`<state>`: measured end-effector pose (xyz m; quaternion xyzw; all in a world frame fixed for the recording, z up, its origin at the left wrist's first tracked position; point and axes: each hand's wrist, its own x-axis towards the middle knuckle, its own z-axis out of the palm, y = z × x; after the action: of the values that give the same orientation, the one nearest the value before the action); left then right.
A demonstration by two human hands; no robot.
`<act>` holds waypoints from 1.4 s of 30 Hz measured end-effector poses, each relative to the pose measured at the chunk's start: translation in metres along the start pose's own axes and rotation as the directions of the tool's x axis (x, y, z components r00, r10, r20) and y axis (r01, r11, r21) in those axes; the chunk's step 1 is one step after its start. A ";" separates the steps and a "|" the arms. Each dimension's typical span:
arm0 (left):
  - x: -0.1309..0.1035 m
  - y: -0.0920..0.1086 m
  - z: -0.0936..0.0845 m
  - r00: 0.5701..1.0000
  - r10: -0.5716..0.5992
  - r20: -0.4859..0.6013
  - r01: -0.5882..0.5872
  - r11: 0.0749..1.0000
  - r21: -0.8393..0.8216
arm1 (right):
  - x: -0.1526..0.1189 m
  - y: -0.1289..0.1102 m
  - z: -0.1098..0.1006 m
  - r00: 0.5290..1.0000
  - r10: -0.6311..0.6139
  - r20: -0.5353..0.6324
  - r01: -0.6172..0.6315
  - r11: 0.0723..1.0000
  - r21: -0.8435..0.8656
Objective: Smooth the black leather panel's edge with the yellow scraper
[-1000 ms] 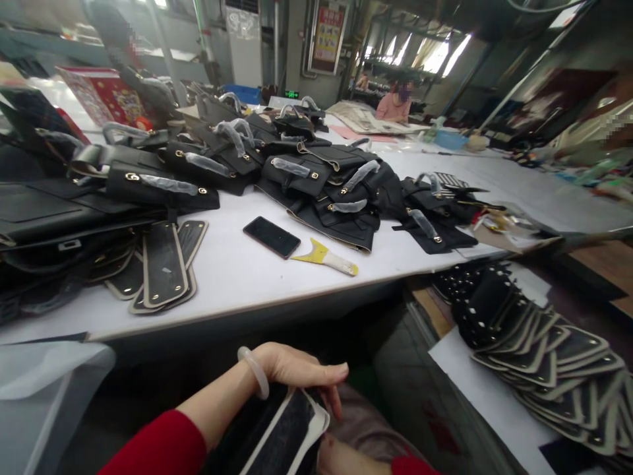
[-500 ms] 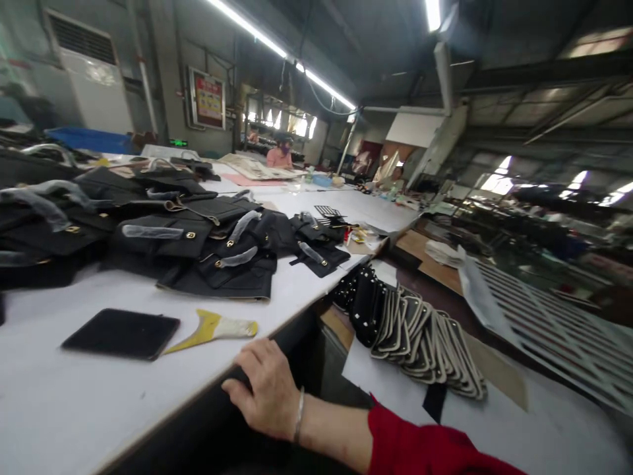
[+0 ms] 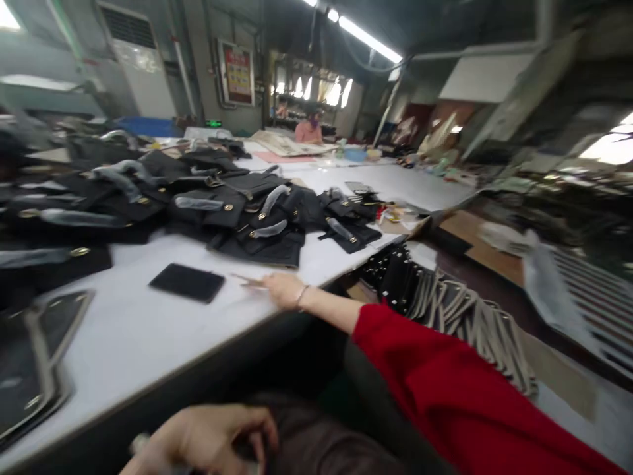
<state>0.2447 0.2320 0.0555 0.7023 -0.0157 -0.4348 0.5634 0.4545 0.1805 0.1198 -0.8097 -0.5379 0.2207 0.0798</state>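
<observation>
My right hand (image 3: 284, 290), in a red sleeve, reaches over the table's front edge. Its fingers are closed round the end of a thin, pointed yellow-and-white tool (image 3: 247, 280), blurred by motion. To the left of the tool, a flat black rectangular piece (image 3: 188, 282) lies on the white table (image 3: 148, 336). Low in the view, my left hand (image 3: 212, 435) is above a dark brown surface (image 3: 316, 435), its fingers curled. What it holds, if anything, is hidden.
Black bag pieces with wrapped handles (image 3: 237, 211) are heaped across the table. Grey-edged black panels (image 3: 39, 356) lie at the left. On a lower surface to the right is a row of pale-edged pieces (image 3: 469, 310). A person (image 3: 309, 128) sits at the far side.
My right hand has left the table edge and closed on the yellow-and-white tool. My left hand has come into view at the bottom. The view has shifted left and down.
</observation>
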 end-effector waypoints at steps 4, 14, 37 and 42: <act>-0.002 -0.015 0.002 0.989 0.060 0.137 -0.037 0.986 -0.159 | -0.044 0.018 -0.003 0.950 -0.051 0.309 -0.049 0.950 0.309; -0.004 -0.017 0.001 0.991 0.115 0.067 -0.104 0.984 -0.143 | -0.141 -0.011 0.070 0.681 -0.154 0.716 -0.319 0.817 0.480; -0.012 -0.016 -0.004 0.996 0.082 -0.037 -0.082 0.997 -0.007 | -0.154 -0.032 0.098 0.752 0.008 0.659 -0.427 0.767 0.479; -0.011 -0.018 -0.004 0.993 0.103 -0.049 -0.104 0.994 -0.018 | -0.152 -0.036 0.099 0.746 0.038 0.665 -0.433 0.786 0.441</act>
<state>0.2322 0.2474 0.0477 0.7050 -0.0341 -0.3881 0.5927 0.3311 0.0465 0.0866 -0.6913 -0.3288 0.6347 0.1054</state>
